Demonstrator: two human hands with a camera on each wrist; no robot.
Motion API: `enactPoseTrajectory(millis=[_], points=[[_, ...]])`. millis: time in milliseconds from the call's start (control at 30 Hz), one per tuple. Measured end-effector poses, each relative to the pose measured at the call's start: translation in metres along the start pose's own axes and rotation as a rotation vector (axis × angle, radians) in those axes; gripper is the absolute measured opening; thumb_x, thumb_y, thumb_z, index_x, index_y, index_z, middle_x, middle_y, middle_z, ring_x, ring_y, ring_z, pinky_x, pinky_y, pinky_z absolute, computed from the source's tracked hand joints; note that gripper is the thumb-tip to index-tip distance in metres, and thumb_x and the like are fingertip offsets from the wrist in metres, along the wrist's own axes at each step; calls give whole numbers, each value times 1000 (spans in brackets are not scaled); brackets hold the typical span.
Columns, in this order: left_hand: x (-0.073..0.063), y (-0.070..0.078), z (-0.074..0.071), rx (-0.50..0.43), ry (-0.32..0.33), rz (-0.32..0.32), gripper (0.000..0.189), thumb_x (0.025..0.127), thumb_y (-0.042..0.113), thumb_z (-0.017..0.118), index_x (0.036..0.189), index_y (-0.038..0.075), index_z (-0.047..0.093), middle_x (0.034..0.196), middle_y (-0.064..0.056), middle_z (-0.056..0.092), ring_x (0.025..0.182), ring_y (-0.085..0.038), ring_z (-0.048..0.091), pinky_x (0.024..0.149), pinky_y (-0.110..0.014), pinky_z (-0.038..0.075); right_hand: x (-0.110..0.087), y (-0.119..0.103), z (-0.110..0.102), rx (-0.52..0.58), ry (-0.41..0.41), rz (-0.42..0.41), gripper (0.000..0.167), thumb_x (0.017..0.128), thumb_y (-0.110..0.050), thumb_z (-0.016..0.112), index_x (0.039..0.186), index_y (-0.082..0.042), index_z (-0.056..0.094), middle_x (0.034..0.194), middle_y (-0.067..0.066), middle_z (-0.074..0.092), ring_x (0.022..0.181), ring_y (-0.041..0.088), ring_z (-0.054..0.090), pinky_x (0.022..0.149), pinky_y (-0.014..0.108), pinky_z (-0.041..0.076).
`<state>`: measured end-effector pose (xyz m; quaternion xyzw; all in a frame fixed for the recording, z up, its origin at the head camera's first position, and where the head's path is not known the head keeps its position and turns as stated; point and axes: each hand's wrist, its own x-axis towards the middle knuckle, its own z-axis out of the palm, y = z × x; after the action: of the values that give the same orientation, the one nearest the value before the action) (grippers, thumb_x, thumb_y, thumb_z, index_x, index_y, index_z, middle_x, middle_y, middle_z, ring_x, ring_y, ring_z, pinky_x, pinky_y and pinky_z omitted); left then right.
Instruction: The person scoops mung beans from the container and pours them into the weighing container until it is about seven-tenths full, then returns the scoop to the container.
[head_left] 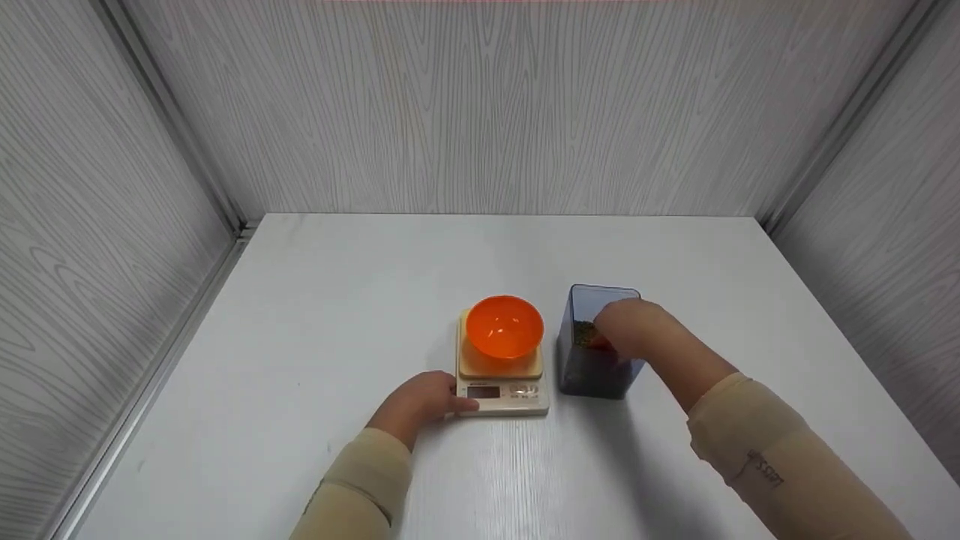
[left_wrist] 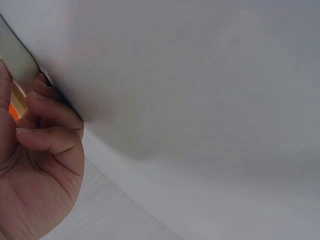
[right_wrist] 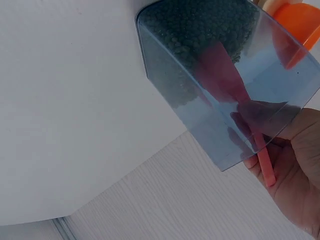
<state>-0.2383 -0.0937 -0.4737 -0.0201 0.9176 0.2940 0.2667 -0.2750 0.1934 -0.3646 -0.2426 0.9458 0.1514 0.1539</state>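
A digital kitchen scale stands on the white table, with an orange bowl on its platform. My left hand grips the scale's front left corner, thumb on top; in the left wrist view its fingers curl against the scale's side. To the right of the scale is a tall, clear bluish container partly filled with small dark green grains. Inside its mouth, my right hand holds a red scoop by the handle. The scoop's head rests at the grains; whether it carries any cannot be made out.
Pale wood-grain panels rise behind the table and on both sides. The container stands close beside the scale, with a narrow gap between them.
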Motion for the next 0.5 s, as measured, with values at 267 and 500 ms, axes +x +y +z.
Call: enactPoseTrajectory(millis=[267, 500], points=[[-4, 0, -1, 4, -1, 18, 47, 74, 43, 72, 109, 13, 64, 86, -1, 59, 84, -22, 51, 88, -43, 42, 6, 13, 8, 188, -33, 13, 19, 85, -5, 57, 103, -3, 63, 85, 7, 59, 76, 22, 51, 79, 44, 48], [-1, -1, 0, 13, 7, 37, 44, 74, 44, 71, 106, 14, 65, 85, -1, 58, 83, -22, 51, 86, -42, 42, 8, 18, 11, 270, 12, -38, 7, 86, -5, 53, 86, -5, 60, 72, 3, 52, 68, 20, 47, 65, 36, 44]])
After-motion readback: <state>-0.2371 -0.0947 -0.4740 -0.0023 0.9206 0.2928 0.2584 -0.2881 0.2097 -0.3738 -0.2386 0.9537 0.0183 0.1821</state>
